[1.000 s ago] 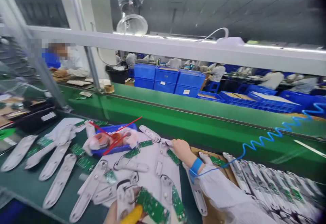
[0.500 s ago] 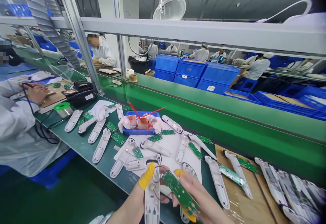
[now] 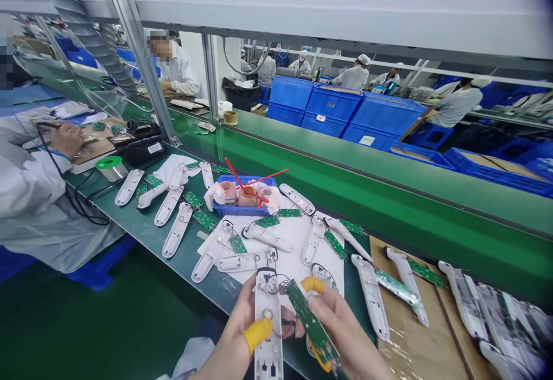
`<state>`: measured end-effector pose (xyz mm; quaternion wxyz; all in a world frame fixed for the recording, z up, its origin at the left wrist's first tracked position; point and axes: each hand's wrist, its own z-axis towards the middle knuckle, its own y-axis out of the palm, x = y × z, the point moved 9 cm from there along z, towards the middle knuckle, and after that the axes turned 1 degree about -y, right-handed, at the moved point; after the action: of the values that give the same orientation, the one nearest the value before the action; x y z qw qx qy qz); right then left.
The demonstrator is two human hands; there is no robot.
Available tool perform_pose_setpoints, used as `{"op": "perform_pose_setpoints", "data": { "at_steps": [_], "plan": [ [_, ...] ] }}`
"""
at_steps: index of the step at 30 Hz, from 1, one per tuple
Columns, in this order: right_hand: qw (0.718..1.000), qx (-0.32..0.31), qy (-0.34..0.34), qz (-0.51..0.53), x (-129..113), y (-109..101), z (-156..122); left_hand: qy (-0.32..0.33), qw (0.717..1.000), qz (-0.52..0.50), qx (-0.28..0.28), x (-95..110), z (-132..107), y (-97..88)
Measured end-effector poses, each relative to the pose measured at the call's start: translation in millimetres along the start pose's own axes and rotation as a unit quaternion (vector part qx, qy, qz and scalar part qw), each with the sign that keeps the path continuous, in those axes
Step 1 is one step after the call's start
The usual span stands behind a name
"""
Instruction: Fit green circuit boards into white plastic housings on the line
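My left hand (image 3: 246, 325) is closed around a long white plastic housing half (image 3: 268, 342), held upright with its open inside toward me. The thumb, in a yellow finger cot, presses on the housing beside a small round part. Closed on a green circuit board (image 3: 311, 323) is my right hand (image 3: 334, 316), which also wears yellow finger cots. Thin wires run between the board and the top of the housing. Just beyond my hands, more white housings (image 3: 242, 260) with wired boards lie on white paper (image 3: 298, 259).
A blue tray (image 3: 246, 210) with jars and red sticks stands behind the housings. On the right, several housings lie over brown cardboard (image 3: 406, 339). A solder spool (image 3: 111, 168) sits at the left, near a co-worker's hand (image 3: 67, 138). A metal frame (image 3: 302, 14) crosses above.
My left thumb has moved from the top of the housing down to its middle. The right hand still holds the board, now turned more edge-on. The camera view has tilted slightly downward.
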<state>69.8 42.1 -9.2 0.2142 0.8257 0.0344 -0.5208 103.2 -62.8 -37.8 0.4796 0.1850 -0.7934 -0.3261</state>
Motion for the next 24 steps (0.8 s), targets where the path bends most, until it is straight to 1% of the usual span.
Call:
{"op": "perform_pose_setpoints", "data": {
  "at_steps": [3,5,8,11,15,17,19,22,24],
  "plan": [
    [0.999,-0.027,-0.010,0.022,1.2,5.3,-2.0,-0.008,0.999,0.014,0.028,-3.7,-1.0,-8.3],
    [0.999,-0.043,-0.014,0.021,4.5,6.1,-2.9,-0.016,0.999,0.022,0.032,-7.8,-0.8,-11.2],
    [0.999,-0.026,-0.019,0.014,8.7,-0.2,-4.0,-0.032,0.998,0.038,0.044,-12.9,-3.2,-16.5],
    [1.000,-0.003,-0.015,0.000,9.4,-3.9,-7.3,-0.032,0.995,0.056,0.069,-10.4,-9.0,-20.3],
    [1.000,0.002,-0.006,-0.012,7.1,1.7,-14.4,-0.008,0.991,0.081,0.107,-1.9,-12.9,-18.5],
    [1.000,0.009,0.008,0.003,7.9,3.7,-16.4,-0.012,0.989,0.079,0.124,-3.5,-11.6,-17.6],
    [1.000,0.019,0.014,0.013,7.6,3.7,-16.6,-0.010,0.993,0.032,0.111,-5.8,-7.5,-12.1],
    [0.999,0.030,0.011,-0.014,6.2,1.7,-15.6,-0.011,0.996,-0.087,0.032,-5.5,1.4,7.9],
    [0.997,0.054,-0.010,-0.045,3.8,-4.2,-16.2,-0.023,0.992,-0.123,-0.013,-2.6,6.9,20.3]
  ]
}}
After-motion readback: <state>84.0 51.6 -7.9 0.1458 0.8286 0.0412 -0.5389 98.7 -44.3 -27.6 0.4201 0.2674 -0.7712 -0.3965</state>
